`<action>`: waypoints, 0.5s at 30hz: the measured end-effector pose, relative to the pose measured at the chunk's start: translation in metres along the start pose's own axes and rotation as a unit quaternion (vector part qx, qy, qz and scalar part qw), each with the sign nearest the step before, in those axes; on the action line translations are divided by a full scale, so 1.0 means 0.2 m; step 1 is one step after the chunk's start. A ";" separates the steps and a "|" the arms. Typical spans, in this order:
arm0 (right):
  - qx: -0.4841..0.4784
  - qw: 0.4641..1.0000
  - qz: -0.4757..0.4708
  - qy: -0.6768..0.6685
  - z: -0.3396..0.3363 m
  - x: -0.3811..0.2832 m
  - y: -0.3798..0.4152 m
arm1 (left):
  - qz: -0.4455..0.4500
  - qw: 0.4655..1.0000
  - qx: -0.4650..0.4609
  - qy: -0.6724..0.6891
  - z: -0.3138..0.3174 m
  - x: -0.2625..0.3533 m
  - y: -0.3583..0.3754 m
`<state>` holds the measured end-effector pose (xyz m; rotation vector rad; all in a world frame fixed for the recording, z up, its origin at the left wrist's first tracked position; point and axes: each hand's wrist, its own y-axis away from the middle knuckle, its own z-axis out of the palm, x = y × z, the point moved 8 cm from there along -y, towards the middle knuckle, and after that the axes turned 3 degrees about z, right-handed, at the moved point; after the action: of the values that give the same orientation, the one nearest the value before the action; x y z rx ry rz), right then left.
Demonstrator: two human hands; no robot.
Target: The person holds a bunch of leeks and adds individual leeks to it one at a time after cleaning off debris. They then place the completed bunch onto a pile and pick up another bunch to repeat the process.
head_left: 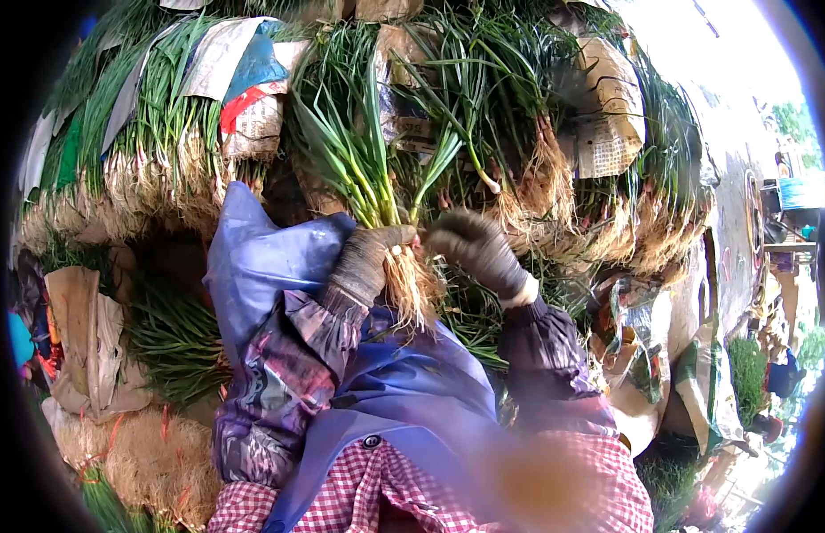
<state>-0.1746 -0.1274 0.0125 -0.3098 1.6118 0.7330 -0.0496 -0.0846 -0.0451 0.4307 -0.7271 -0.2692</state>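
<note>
Our left hand [366,258], in a worn grey-brown glove, is closed around the base of a bunch of leafy plants [377,191], thumb and fingers pressed together just above the roots. The leaves fan up and away from us above the grip, and the pale, stringy roots [412,289] hang below it, towards our lap. Our right hand [482,252], gloved too, is just beside the bunch on its right, its fingers curled towards the roots; it is blurred, and we cannot tell whether it pinches anything.

Patterned purple sleeves [293,373] cover our forearms. A blue apron [412,377] spreads beneath the hands (one fold of it stands up beside our left wrist), over red-and-white checked clothing [341,493].

Beyond the hands, a long row of similar plants [177,169] stretches across in front of us, green leaves on the far side and tangled roots along the near edge. Printed paper [610,111] covers leaves towards the row's right end, and a pale sheet [226,58] lies over them towards the left. What bears the row is hidden.

Near us on the left are loose green leaves [177,333], a folded beige cloth or sack [79,329] and a mass of pale roots [137,457]. At far right, past a grey surface [737,213], a light-blue container [801,193] shows in bright light.
</note>
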 end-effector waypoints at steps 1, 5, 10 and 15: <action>0.080 0.994 -0.011 -0.077 -0.10 0.04 -0.04 | 0.014 1.000 -0.022 0.012 -0.01 0.00 -0.01; -0.076 0.970 0.080 -0.215 0.04 0.27 -0.11 | 0.031 0.998 -0.060 0.016 0.04 0.04 0.02; 0.101 0.970 0.082 -0.204 -0.15 0.35 -0.01 | -0.013 0.999 -0.031 0.011 -0.04 0.00 0.02; 0.034 0.986 0.161 0.032 -0.22 0.39 0.02 | 0.040 0.998 -0.051 -0.027 0.00 0.03 0.01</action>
<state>-0.2265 -0.1350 -0.0603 -0.0213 1.7653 0.9171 -0.0457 -0.0851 -0.0406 0.2972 -0.7790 -0.2415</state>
